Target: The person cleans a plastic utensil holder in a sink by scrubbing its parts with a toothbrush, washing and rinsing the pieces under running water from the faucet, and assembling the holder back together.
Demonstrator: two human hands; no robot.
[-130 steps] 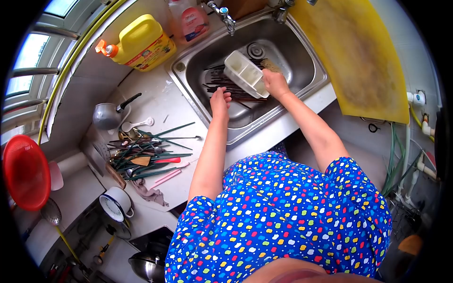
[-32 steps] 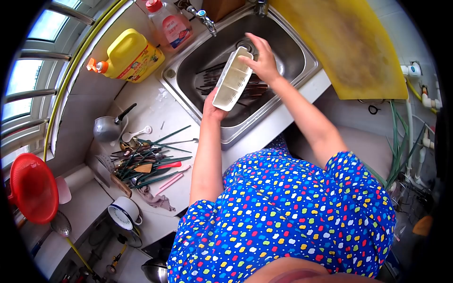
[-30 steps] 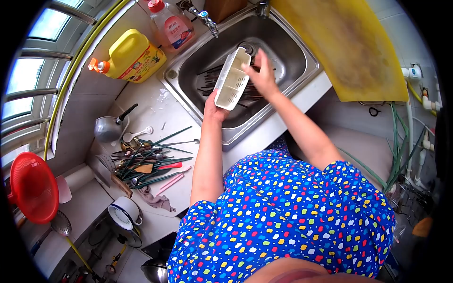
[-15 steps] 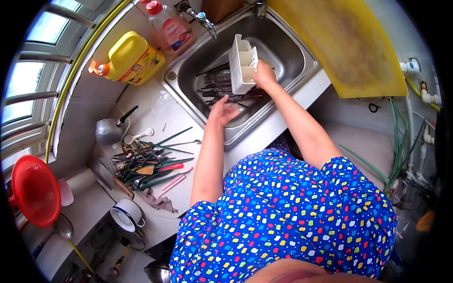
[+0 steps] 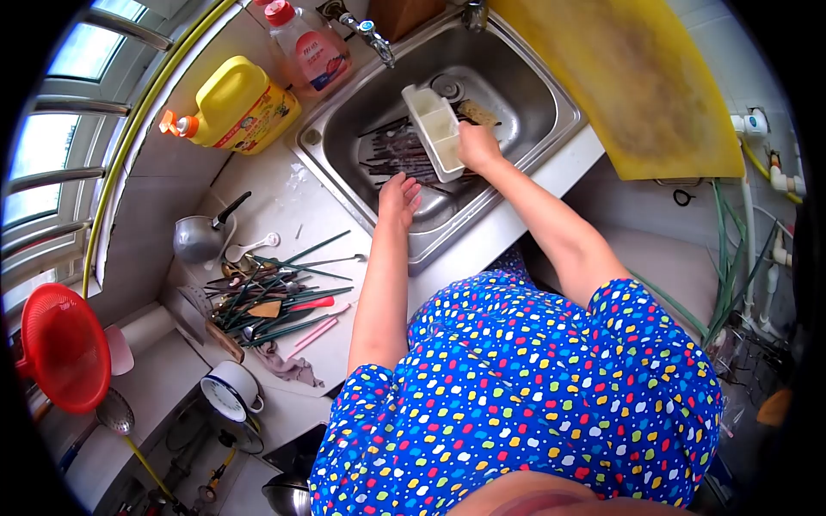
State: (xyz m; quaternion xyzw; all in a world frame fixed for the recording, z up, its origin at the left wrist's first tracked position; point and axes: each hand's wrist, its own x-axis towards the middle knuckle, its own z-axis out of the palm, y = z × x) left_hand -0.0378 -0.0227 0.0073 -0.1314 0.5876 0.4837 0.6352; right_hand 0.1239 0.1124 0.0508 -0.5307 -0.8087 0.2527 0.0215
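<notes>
My right hand (image 5: 478, 148) grips the side of a white plastic utensil holder (image 5: 436, 129) with divided compartments, held tilted over the sink (image 5: 535, 79). Dark chopsticks (image 5: 400, 153) lie in a loose pile on the sink floor, partly hidden by the holder. My left hand (image 5: 399, 199) hovers at the sink's near left side, close to the chopsticks, fingers loosely stretched and nothing in them. Beyond the holder, a tan sponge-like pad (image 5: 478, 113) lies near the drain (image 5: 447, 86).
On the counter to the left lie a heap of chopsticks and utensils (image 5: 267, 297), a white spoon (image 5: 252, 248) and a small metal pot (image 5: 200, 238). Detergent bottles (image 5: 245, 107) stand behind the sink, below the tap (image 5: 372, 39). A yellow board (image 5: 628, 86) is at the right.
The utensil holder has tipped and moved slightly lower and left, its compartments now facing up more. The sponge-like pad and drain came into view. My left hand shifted slightly left, fingers drawn closer.
</notes>
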